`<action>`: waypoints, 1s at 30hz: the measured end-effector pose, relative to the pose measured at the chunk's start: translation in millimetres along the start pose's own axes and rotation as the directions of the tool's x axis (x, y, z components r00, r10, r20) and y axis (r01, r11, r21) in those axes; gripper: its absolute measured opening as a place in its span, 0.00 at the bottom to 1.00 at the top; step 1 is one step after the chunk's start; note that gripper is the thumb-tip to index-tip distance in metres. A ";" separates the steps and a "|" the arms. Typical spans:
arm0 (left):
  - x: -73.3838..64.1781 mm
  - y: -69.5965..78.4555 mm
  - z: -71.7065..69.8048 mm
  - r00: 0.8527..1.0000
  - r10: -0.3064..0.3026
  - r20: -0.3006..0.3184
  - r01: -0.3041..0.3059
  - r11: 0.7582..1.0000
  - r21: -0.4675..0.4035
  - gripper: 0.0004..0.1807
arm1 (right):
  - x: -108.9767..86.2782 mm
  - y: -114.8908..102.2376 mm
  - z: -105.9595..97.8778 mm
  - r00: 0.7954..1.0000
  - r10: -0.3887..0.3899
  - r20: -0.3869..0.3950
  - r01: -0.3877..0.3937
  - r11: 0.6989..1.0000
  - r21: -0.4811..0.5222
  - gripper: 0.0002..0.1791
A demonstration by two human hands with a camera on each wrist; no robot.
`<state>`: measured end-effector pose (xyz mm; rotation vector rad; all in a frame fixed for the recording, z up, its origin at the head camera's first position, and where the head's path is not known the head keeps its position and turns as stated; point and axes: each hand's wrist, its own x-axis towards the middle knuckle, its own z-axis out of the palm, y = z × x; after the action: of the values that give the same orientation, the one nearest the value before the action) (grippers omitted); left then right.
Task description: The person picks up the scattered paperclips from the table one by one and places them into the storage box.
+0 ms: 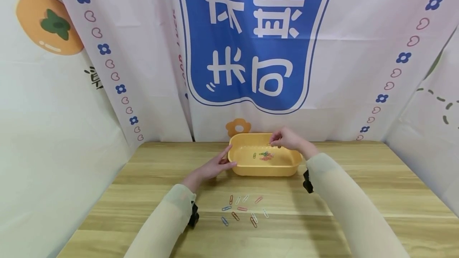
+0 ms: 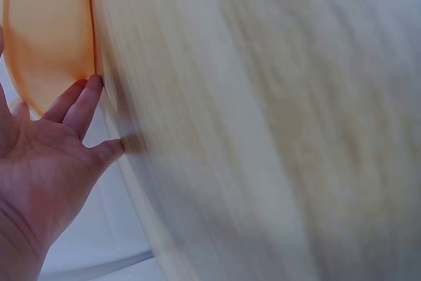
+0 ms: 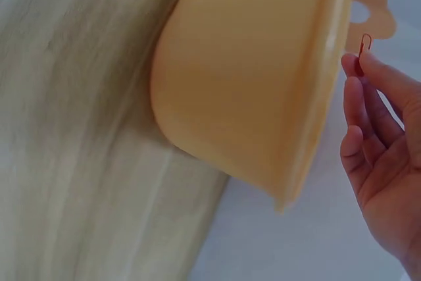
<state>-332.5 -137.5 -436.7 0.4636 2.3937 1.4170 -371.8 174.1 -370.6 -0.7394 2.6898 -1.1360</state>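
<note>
A yellow plastic basin (image 1: 265, 171) stands at the back of the wooden table. My left hand (image 1: 215, 165) rests against its left end, fingers extended; in the left wrist view the fingertips (image 2: 95, 83) touch the basin's side and the thumb is spread away. Over the basin's back right part, my right hand (image 1: 288, 139) pinches a red paper clip (image 3: 366, 43) between thumb and index finger. Inside the basin lies a small heap of pink and green paper clips (image 1: 266, 158), with one green clip (image 1: 254, 155) apart to the left.
In front of the basin, several red, white, blue, pink and brown paper clips lie scattered, among them a pink clip (image 1: 242, 209) and a blue clip (image 1: 224, 221). A printed cloth (image 1: 247, 118) hangs right behind the table's back edge.
</note>
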 end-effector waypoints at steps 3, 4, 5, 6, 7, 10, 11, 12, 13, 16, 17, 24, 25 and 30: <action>0.1 -1.3 0.7 1.000 0.000 0.000 0.000 1.000 -0.001 0.43 | 3.6 7.2 4.5 1.000 0.021 -0.023 -0.021 1.000 0.011 0.04; -0.2 -1.2 1.0 1.000 -0.004 -0.001 0.004 1.000 -0.001 0.43 | 4.9 10.1 6.0 0.999 0.029 -0.030 -0.028 1.000 0.010 0.03; -0.3 -1.3 1.2 1.000 -0.009 -0.002 0.009 1.000 -0.002 0.43 | 5.9 12.6 7.4 0.999 0.031 -0.033 -0.031 1.000 0.007 0.02; -0.5 -1.2 1.4 1.000 -0.012 -0.002 0.012 1.000 -0.003 0.43 | 7.1 15.0 8.9 0.999 0.035 -0.035 -0.035 0.999 0.000 0.02; -0.5 -1.1 1.5 1.000 -0.014 -0.003 0.014 1.000 -0.004 0.43 | 8.1 17.2 10.3 0.999 0.036 -0.035 -0.036 0.999 -0.010 0.03; 0.0 -1.2 1.8 1.000 -0.015 -0.004 0.015 1.000 0.008 0.43 | 10.1 22.1 13.9 0.999 0.035 -0.031 -0.036 0.999 -0.031 0.03; 0.6 -1.5 1.9 1.000 -0.012 -0.003 0.012 1.000 0.014 0.43 | 10.5 23.0 14.9 0.999 0.039 -0.032 -0.040 0.999 -0.035 0.03; 1.1 -1.6 1.9 1.000 -0.010 -0.002 0.010 1.000 0.021 0.43 | 10.7 23.6 15.7 0.998 0.042 -0.035 -0.044 0.998 -0.039 0.02; 1.4 -1.6 2.0 1.000 -0.009 -0.001 0.009 0.999 0.030 0.43 | 10.8 24.0 16.2 0.998 0.045 -0.039 -0.046 0.998 -0.033 0.02; 1.9 -1.8 2.3 1.000 -0.006 0.003 0.006 0.999 0.040 0.44 | 10.2 23.8 17.0 0.996 0.067 -0.060 -0.068 0.998 -0.016 0.07; 2.0 -1.9 2.4 1.000 -0.005 0.006 0.005 0.999 0.037 0.44 | 9.7 23.4 16.9 0.995 0.073 -0.064 -0.074 0.997 -0.013 0.08; -1.0 -0.6 2.8 1.000 -0.018 0.007 0.018 0.999 0.032 0.44 | 4.3 16.3 12.8 0.996 0.085 -0.037 -0.087 0.996 -0.033 0.09; -1.3 -0.1 2.6 1.000 -0.021 0.007 0.020 0.999 0.036 0.44 | 2.8 13.9 11.8 0.996 0.078 -0.032 -0.079 0.996 -0.036 0.09; -1.2 2.1 0.2 1.000 -0.018 0.003 0.018 0.999 0.028 0.44 | -7.2 -1.0 8.3 1.000 -0.013 -0.009 0.013 0.999 -0.047 0.05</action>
<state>-331.1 -136.9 -434.8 0.4494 2.4124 1.3755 -362.6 171.7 -376.2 -0.7621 2.7314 -1.0858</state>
